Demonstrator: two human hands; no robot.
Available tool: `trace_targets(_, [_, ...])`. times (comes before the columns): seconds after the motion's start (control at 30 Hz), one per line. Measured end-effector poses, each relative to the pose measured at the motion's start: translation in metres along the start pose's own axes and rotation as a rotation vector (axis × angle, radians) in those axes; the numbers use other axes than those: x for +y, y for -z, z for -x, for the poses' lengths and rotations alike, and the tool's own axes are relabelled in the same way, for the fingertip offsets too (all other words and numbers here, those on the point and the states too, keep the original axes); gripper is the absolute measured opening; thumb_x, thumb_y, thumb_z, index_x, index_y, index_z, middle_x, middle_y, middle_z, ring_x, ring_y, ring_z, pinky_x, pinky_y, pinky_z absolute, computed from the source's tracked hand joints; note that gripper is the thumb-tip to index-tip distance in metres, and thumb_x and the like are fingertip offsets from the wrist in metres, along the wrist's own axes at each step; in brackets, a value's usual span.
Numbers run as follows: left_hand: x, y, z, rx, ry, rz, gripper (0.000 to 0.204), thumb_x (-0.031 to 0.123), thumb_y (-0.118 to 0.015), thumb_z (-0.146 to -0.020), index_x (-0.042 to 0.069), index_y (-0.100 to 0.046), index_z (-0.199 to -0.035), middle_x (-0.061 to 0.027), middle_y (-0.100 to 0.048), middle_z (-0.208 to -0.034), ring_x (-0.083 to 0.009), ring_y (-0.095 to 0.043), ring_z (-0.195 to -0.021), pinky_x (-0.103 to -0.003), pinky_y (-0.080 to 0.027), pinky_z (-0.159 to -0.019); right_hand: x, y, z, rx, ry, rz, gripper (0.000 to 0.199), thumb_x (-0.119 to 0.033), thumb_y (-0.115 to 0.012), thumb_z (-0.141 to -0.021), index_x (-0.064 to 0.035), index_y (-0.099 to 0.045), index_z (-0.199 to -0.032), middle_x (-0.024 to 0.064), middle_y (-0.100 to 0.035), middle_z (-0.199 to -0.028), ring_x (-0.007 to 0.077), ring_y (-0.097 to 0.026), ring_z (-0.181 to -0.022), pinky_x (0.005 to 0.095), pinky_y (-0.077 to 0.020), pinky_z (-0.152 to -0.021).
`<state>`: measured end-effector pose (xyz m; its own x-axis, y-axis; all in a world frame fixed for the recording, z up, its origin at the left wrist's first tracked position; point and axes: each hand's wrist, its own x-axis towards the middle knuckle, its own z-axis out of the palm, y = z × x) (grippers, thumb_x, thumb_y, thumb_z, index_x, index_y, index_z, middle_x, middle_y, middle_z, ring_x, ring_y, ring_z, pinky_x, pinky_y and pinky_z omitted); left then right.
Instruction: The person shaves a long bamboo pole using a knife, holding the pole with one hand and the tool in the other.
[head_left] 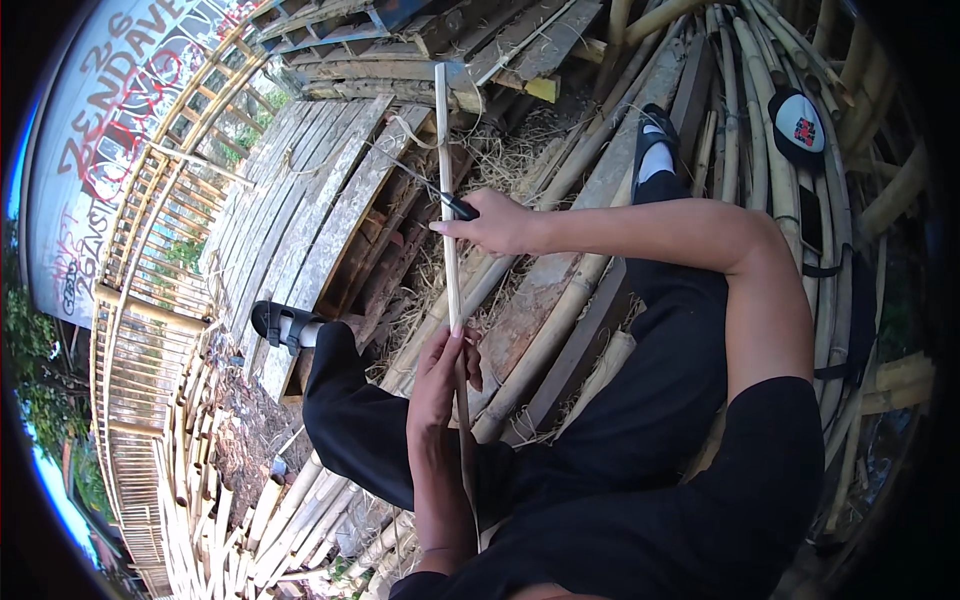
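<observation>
My left hand [440,375] grips the near end of a long thin bamboo strip [446,170] that points away from me. My right hand [492,224] holds a knife by its black handle, and the knife [425,180] has its blade laid against the strip near its middle. Both hands are above my lap, between my knees in black trousers.
Bamboo poles [560,320] and wooden planks [310,210] lie under and around my sandalled feet [275,322]. Dry shavings cover the pile. A cap [800,125] rests on poles at the upper right. A bamboo frame [140,330] stands at the left.
</observation>
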<state>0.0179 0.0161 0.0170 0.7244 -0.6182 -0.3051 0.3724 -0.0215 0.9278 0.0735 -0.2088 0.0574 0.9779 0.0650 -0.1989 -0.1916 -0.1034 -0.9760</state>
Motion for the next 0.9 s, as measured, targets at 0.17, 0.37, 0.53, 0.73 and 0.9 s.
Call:
trace_targets(0.17, [-0.025,0.012,0.042,-0.15,0.138,-0.144,0.034,0.031,-0.043,-0.098,-0.002,-0.051,-0.104,-0.0081,-0.058,-0.065,-0.0179,-0.059,-0.055,-0.029,-0.049,-0.06,-0.022,0.025,-0.008,0.228,0.153,-0.134,0.028,-0.025,-0.06,-0.09,-0.0072,-0.046,-0.074,-0.0052,-0.036,-0.052,0.005,-0.033,-0.038,0.0247,-0.0252,-0.035])
trace_targets(0.37, [-0.023,0.003,0.077,-0.005,0.162,-0.082,0.033,0.032,-0.046,-0.098,0.006,-0.052,-0.078,0.003,-0.042,-0.055,-0.0057,-0.038,-0.041,-0.021,-0.033,-0.039,-0.033,0.048,0.001,0.345,0.253,0.028,0.031,-0.027,-0.06,-0.09,-0.0087,-0.044,-0.071,-0.0055,-0.035,-0.051,0.0047,-0.033,-0.038,0.0249,-0.0243,-0.035])
trace_targets(0.53, [-0.002,0.001,0.077,-0.034,0.193,-0.06,0.034,0.033,-0.048,-0.097,0.007,-0.05,-0.076,0.0031,-0.042,-0.054,-0.0053,-0.038,-0.04,-0.022,-0.031,-0.037,-0.041,0.058,0.004,0.43,0.273,0.118,0.032,-0.029,-0.062,-0.089,-0.0088,-0.046,-0.07,-0.0053,-0.035,-0.05,0.0054,-0.032,-0.037,0.0253,-0.0248,-0.035])
trace_targets(0.73, [0.018,0.016,0.084,0.099,0.166,-0.339,0.042,0.033,-0.053,-0.095,0.004,-0.049,-0.065,0.0045,-0.041,-0.051,-0.0044,-0.038,-0.043,-0.024,-0.029,-0.038,-0.046,0.06,0.009,0.398,0.254,0.01,0.033,-0.033,-0.06,-0.09,-0.0081,-0.048,-0.073,-0.0054,-0.035,-0.049,0.004,-0.033,-0.036,0.0241,-0.0233,-0.034])
trace_targets(0.9, [0.025,0.036,0.088,0.325,-0.033,-0.81,0.041,0.026,-0.063,-0.088,-0.004,-0.051,-0.063,0.0015,-0.029,-0.05,-0.0049,-0.025,-0.051,-0.028,-0.021,-0.043,-0.037,0.065,0.002,0.498,0.267,0.157,0.044,-0.043,-0.06,-0.086,-0.004,-0.057,-0.064,0.0017,-0.049,-0.052,0.0118,-0.047,-0.044,0.0311,-0.0385,-0.046])
